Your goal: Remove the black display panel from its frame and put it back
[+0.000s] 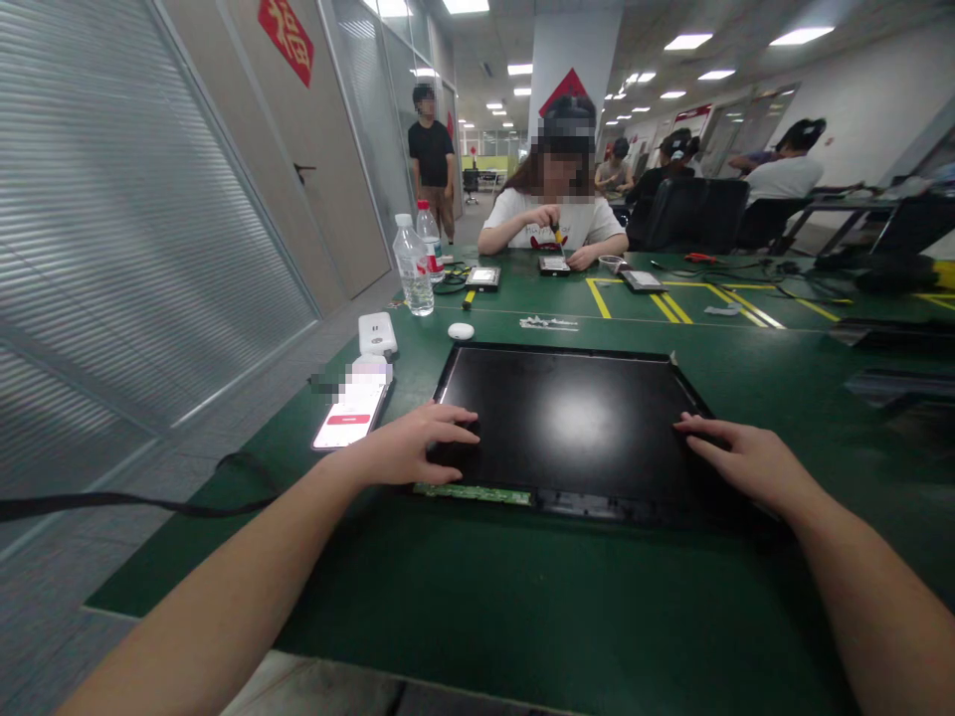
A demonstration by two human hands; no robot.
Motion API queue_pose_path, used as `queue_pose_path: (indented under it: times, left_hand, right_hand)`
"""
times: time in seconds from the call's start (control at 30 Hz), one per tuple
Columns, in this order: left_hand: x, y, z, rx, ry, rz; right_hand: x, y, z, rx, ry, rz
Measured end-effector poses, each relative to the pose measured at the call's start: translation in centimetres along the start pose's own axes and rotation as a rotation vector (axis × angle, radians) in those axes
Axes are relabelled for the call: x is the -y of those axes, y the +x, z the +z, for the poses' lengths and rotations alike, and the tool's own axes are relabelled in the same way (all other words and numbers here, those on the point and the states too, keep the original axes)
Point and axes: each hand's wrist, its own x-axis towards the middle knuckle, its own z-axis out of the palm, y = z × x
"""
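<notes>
A black display panel (567, 418) lies flat on the green table, its dark face up with a bright reflection in the middle. Along its near edge runs a narrow green circuit board (474, 494). My left hand (418, 443) rests at the panel's left side, fingers spread over the surface. At the right side is my right hand (738, 457), fingers stretched out and fingertips on or just above the panel's edge. Neither hand grips anything. Left of my left hand lies a phone (354, 410) with a lit screen.
Beyond the panel are a white earbud case (461, 331), a white power bank (377, 335), plastic bottles (414, 268) and small metal strips (548, 323). Across the table, a person works with a screwdriver on a hard drive (554, 266). Dark panels (895, 333) lie at right; a black strap (149, 504) hangs left.
</notes>
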Motion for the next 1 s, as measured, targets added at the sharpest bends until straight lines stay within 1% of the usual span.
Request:
queue_pose_path:
  times: [0.1, 0.3, 0.37, 0.5, 0.67, 0.8, 1.0]
  left_hand:
    - [0.4, 0.0, 0.5, -0.05, 0.041, -0.06]
    - [1.2, 1.0, 1.6, -0.245, 0.161, -0.277]
    - [1.4, 1.3, 1.9, -0.254, 0.167, -0.32]
    - [1.4, 1.6, 2.0, -0.24, 0.139, -0.333]
    - [1.4, 1.6, 2.0, -0.269, 0.084, -0.356]
    - [1.4, 1.6, 1.8, -0.278, 0.078, -0.345]
    - [0.9, 2.0, 1.6, -0.321, 0.087, -0.316]
  right_hand:
    - [-0.2, 0.0, 0.2, -0.014, 0.007, -0.022]
    - [0.0, -0.1, -0.1, -0.006, 0.006, 0.019]
    - [0.1, -0.1, -0.2, 0.009, -0.004, 0.037]
    - [0.3, 0.0, -0.3, 0.039, -0.021, 0.063]
    - [1.2, -0.3, -0.8, 0.059, -0.011, 0.112]
    - [1.9, -0.5, -1.1, 0.058, 0.002, 0.152]
    - [1.2, -0.4, -0.7, 0.035, 0.027, 0.141]
